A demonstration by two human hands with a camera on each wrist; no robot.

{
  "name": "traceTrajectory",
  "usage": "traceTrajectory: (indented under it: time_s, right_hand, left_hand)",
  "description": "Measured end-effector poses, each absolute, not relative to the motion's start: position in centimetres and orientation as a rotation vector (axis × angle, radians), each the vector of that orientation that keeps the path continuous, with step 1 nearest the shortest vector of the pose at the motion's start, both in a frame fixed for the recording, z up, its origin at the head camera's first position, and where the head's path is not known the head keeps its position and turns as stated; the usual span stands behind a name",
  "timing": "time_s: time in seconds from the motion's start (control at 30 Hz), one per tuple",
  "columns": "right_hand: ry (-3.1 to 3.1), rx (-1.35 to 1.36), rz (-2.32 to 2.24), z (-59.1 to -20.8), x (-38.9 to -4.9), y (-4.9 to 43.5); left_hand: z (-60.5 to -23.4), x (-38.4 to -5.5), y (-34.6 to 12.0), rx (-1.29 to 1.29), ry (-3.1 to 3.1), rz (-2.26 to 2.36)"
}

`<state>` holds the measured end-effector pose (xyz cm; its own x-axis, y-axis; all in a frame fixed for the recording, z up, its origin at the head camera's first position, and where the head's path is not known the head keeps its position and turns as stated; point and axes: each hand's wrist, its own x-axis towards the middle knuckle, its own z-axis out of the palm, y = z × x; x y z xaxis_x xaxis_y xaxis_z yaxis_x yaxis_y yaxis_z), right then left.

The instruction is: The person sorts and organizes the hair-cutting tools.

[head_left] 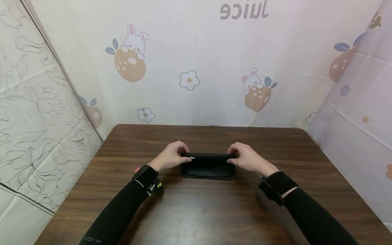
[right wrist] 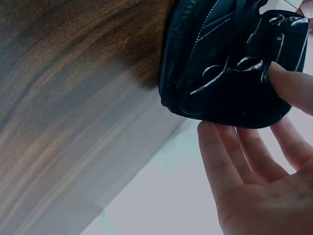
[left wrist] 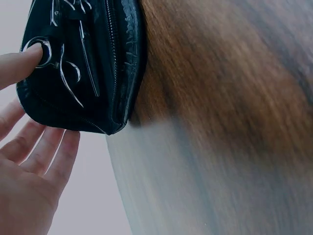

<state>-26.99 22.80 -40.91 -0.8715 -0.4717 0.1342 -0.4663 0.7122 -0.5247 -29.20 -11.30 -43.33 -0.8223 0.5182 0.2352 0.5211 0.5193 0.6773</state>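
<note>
A black zippered case (head_left: 208,173) lies partly opened on the wooden table, between both hands. My left hand (head_left: 172,157) pinches the left end of its raised side, thumb inside and fingers behind. At the other end, my right hand (head_left: 247,158) pinches the same raised side. The left wrist view shows scissors (left wrist: 67,87) with shiny finger rings inside the case, the left thumb over one ring. Beside them is a slim dark tool (left wrist: 88,58) with a metallic edge. Another pair of scissors (right wrist: 209,89) appears near the right thumb.
The brown wooden table (head_left: 202,211) extends around the case on every side. Behind it hangs a pale curtain (head_left: 214,51) printed with rabbits and fruit. Pale patterned sheets flank the table on the left and right. Each wrist wears a black strapped device.
</note>
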Motion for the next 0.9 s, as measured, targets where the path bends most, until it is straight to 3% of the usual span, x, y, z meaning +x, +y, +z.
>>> traceTrajectory:
  time_s: [0.9]
  right_hand:
    - [2.708, -0.804, -0.708, -41.45, -27.60, 22.09]
  left_hand:
    - [-43.31, -29.79, -10.73, -1.036, -3.024, -0.962]
